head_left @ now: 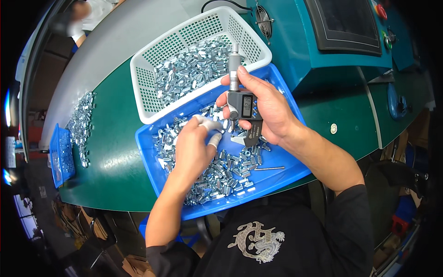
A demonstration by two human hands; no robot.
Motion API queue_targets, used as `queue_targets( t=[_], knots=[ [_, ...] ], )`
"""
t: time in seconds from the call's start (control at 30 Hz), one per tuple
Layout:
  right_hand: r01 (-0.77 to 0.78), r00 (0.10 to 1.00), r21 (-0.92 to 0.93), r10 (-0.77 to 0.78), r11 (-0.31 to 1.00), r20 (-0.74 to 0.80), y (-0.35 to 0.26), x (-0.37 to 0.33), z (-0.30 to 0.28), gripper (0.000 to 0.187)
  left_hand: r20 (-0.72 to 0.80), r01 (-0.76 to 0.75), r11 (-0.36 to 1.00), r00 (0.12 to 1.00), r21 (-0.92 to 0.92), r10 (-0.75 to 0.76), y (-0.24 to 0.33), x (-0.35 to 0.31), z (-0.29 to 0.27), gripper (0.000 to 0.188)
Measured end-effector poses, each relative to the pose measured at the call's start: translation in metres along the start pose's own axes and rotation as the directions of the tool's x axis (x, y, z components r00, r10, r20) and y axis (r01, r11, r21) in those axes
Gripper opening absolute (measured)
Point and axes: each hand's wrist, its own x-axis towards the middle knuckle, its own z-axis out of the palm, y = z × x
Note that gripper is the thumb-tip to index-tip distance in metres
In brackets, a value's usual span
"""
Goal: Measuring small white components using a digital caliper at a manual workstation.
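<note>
I have the right grip (272, 111) wrapped round the micrometer (243, 99), over the tray (276, 177), just right of the frame's middle; its silver barrel points to the top of the frame; its dark body carries a grey display and small blue buttons, and its curved lower end is dark too. My left grip (191, 145) is bent over the tray near the micrometer, white covers on some fingertips; blur there means I cannot tell whether it pinches a part.

The parts (217, 180) are short, shiny, silvery pieces, many with flat sides, heaped loosely in the blue tray; a thin pin (270, 168) lies beside them at the lower right; more of the same fill the white basket (184, 37) at upper centre, on the green bench (115, 166).

As for writing, the display shows dark digits; pale lettering on the micrometer's dark end is too small for me to read; a letter-like dragon emblem (256, 242) decorates the black shirt at bottom centre.
</note>
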Motion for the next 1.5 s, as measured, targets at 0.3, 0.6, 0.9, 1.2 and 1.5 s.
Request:
queue_targets(
  t=[0.3, 0.6, 0.9, 1.2, 1.5],
  knots=[
    [-0.028, 1.000, -0.032, 0.027, 0.999, -0.009, 0.001, 0.000, -0.001, 0.046, 0.095, -0.050, 0.959, 0.995, 0.280, 0.024, 0.004, 0.000, 0.000, 0.021],
    [-0.007, 1.000, 0.028, 0.007, 1.000, -0.005, -0.002, -0.001, -0.002, 0.050, 0.200, 0.326, 0.407, 0.925, -0.853, -0.322, 0.009, -0.003, -0.009, 0.024],
    [0.012, 0.996, 0.137, -0.025, 0.991, 0.089, 0.002, 0.001, -0.008, 0.052, 0.256, 0.338, 0.255, 0.917, -0.906, -0.306, 0.020, -0.006, -0.008, 0.021],
    [0.052, 0.993, 0.076, -0.059, 0.996, 0.103, -0.001, -0.001, -0.007, 0.051, 0.252, 0.321, 0.295, 0.935, -0.900, -0.250, 0.018, -0.008, -0.009, 0.021],
    [0.054, 0.990, 0.081, -0.064, 0.995, 0.122, 0.000, 0.000, -0.009, 0.051, 0.271, 0.335, 0.265, 0.930, -0.904, -0.249, 0.019, -0.007, -0.010, 0.023]
  ],
)
